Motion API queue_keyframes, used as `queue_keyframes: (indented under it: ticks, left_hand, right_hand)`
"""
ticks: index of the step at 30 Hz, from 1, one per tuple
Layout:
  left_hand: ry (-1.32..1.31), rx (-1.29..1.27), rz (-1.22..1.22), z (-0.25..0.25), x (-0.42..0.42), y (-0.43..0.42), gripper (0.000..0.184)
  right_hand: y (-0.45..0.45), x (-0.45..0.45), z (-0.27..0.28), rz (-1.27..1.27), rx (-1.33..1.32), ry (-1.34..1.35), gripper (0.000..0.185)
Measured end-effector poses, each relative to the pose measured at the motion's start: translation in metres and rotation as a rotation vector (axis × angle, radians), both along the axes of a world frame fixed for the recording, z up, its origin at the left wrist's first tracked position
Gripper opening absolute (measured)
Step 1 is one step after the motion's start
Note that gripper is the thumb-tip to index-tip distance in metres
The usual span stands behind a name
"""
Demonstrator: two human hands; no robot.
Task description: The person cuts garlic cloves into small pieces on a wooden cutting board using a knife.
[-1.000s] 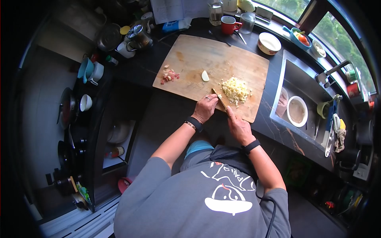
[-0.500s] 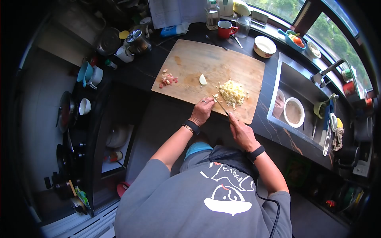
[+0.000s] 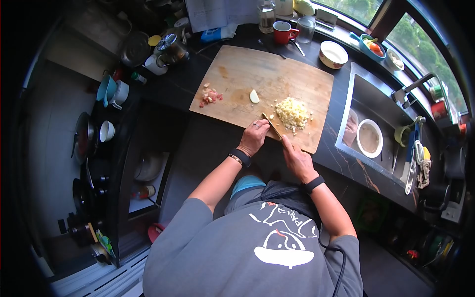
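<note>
My right hand (image 3: 298, 161) is closed around the handle of a knife (image 3: 273, 126), whose blade rests at the near edge of the wooden cutting board (image 3: 242, 67). Close against the blade, my left hand (image 3: 255, 134) has its fingers bunched on the board; whatever they pinch is hidden. Just right of the knife lies a heap of finely chopped pale-yellow pieces (image 3: 292, 113). A single white wedge (image 3: 254, 96) sits mid-board. Small pink and reddish chopped pieces (image 3: 211, 95) lie at the board's left side.
To the right is a sink (image 3: 352, 99) with a white bowl (image 3: 369, 137) in it. Behind the board stand a red mug (image 3: 285, 32), a glass jar (image 3: 306, 28) and a patterned white bowl (image 3: 333, 54). A kettle (image 3: 171, 48) and pans (image 3: 85, 138) are at left.
The knife blade has tilted so its flat side shows more, and its tip has shifted slightly left. Both hands stay nearly in place; the whole view has shifted a little.
</note>
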State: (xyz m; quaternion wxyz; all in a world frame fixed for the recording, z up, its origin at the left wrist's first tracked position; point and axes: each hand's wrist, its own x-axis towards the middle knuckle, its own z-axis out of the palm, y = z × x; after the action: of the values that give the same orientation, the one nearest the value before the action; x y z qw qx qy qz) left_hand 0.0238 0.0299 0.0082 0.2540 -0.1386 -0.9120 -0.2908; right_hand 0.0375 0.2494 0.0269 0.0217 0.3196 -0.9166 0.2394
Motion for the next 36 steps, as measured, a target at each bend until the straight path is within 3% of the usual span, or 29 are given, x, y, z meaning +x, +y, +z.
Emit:
queue_keyframes:
  ticks: [3, 5, 8, 13, 15, 18, 34, 36]
  left_hand:
    - [0.029, 0.013, 0.018, -0.002, -0.002, 0.005, 0.012]
    - [0.040, 0.019, 0.031, -0.002, -0.003, 0.009, 0.012]
    - [0.032, 0.062, 0.031, -0.002, -0.011, 0.017, 0.013]
    - [0.015, 0.103, 0.058, -0.005, -0.014, 0.019, 0.012]
    - [0.032, 0.063, 0.038, -0.005, -0.014, 0.016, 0.012]
    - [0.059, -0.004, -0.001, -0.004, -0.016, 0.012, 0.013]
    - [0.058, 0.017, -0.052, -0.004, -0.016, 0.009, 0.012]
    - [0.051, 0.025, -0.050, -0.004, -0.016, 0.009, 0.012]
  right_hand:
    - [0.015, 0.003, 0.006, -0.029, 0.096, -0.165, 0.056]
    - [0.020, 0.001, -0.006, -0.021, -0.120, -0.127, 0.056]
    - [0.018, -0.005, 0.008, -0.101, -0.119, -0.271, 0.053]
    - [0.021, -0.001, 0.017, -0.105, -0.211, -0.227, 0.052]
    - [0.022, 0.000, 0.011, -0.034, -0.205, -0.061, 0.057]
    - [0.023, 0.003, 0.011, -0.060, -0.062, -0.097, 0.059]
    - [0.021, 0.001, 0.013, -0.018, 0.019, -0.126, 0.058]
    - [0.015, -0.004, 0.004, 0.001, -0.078, -0.079, 0.057]
